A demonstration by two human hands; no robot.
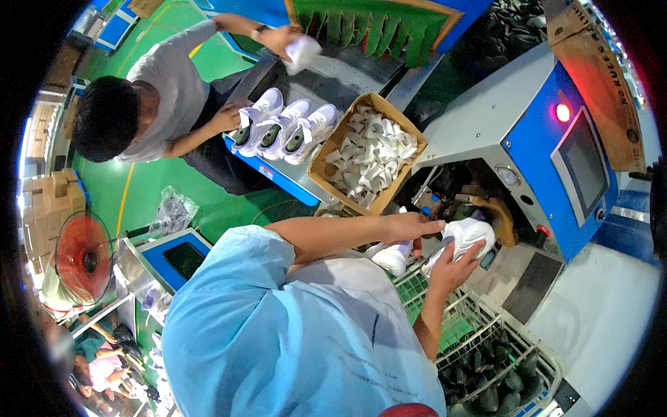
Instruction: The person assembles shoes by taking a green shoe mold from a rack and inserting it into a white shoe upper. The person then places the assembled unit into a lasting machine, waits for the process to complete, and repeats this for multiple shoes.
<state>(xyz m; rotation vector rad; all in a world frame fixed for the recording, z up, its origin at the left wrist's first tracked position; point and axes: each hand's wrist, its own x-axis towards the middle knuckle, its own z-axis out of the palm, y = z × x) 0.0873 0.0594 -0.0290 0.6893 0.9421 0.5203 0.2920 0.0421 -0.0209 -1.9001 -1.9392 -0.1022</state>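
Observation:
My right hand (457,266) is wrapped round a white shoe (471,235), held up before the opening of a grey and blue machine (486,125). Across from it, my left hand (413,227) reaches over with its thumb stretched out to the shoe's near end. Its other fingers hang lower, apart from the thumb and partly hidden. A second white shoe (391,258) lies just beneath my left hand, close to my body. Inside the machine's dark opening, a curved tan part (501,219) shows behind the held shoe.
A cardboard box (326,177) of white curled pieces stands left of the machine. Beyond it, a co-worker (167,90) handles a blurred white item beside several white shoes (283,128) on a bench. A wire cart (549,358) with dark shoe lasts is at lower right; a fan (83,257) stands left.

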